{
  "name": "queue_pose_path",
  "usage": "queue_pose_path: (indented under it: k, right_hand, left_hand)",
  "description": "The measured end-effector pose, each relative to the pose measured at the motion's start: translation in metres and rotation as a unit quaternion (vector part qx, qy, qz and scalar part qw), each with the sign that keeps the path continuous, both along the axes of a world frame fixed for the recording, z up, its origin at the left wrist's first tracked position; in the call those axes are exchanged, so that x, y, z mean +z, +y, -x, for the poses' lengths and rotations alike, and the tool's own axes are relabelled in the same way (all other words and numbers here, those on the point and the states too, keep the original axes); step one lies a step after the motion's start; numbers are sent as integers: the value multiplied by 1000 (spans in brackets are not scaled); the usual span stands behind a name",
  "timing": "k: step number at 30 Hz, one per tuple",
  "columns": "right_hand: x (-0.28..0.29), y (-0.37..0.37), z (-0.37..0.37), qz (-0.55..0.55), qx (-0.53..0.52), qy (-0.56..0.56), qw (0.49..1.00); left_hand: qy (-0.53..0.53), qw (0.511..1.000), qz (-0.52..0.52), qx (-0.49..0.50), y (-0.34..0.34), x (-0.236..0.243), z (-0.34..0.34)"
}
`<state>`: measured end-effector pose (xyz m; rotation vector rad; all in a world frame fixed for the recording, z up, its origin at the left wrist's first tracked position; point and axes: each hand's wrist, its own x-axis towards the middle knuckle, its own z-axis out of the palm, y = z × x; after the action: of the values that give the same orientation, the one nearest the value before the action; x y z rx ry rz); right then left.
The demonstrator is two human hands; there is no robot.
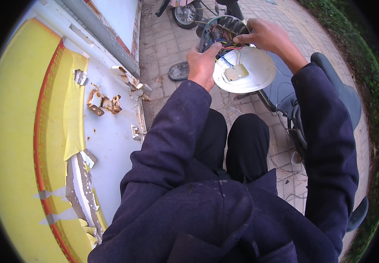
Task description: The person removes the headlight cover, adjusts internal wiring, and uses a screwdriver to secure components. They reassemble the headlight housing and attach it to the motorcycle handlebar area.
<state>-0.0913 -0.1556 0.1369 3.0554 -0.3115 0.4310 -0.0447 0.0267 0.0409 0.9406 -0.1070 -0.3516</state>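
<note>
A dark scooter housing [212, 34] with a bundle of coloured wires [225, 40] inside sits at the top centre. My left hand [201, 65] grips its left side, thumb over the lower edge. My right hand [266, 37] is at its right side, fingers closed on the wires; their tips are small and partly hidden. Below them a round white cover [253, 72] hangs with wires running to it and a pale rectangular plate [236, 72] on its face.
The scooter body [277, 94] stands to my right, a pink scooter [183, 11] behind. A rusty white door with torn yellow film [10, 131] is on my left. A black oval piece [178, 71] lies on the paving [163, 52]; a hedge [347, 44] lines the right.
</note>
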Motion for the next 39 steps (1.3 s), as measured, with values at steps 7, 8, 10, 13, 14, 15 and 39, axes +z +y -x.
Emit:
queue_pose_path:
  k: [7,8,10,13,14,15,39]
  right_hand:
    - [-9,4,-8,78,46,-50,995]
    - [-10,3,-10,83,44,-43,995]
    - [-11,1,-11,65,31,-49,996]
    - [-11,-2,-12,36,12,-44,998]
    - [-10,-2,-12,25,4,-36,999]
    - [-10,-2,-11,25,3,-32,999]
    - [-4,13,-6,47,41,-40,997]
  left_hand:
    - [-13,999,35,-1,4,2,3]
    - [-4,999,30,-14,5,3,2]
    - [15,999,22,-39,7,2,2]
    - [-10,998,7,-65,8,2,1]
    - [-15,997,12,-75,9,1,1]
    - [-17,996,16,-83,9,0,0]
    - [14,998,31,-55,9,2,-3]
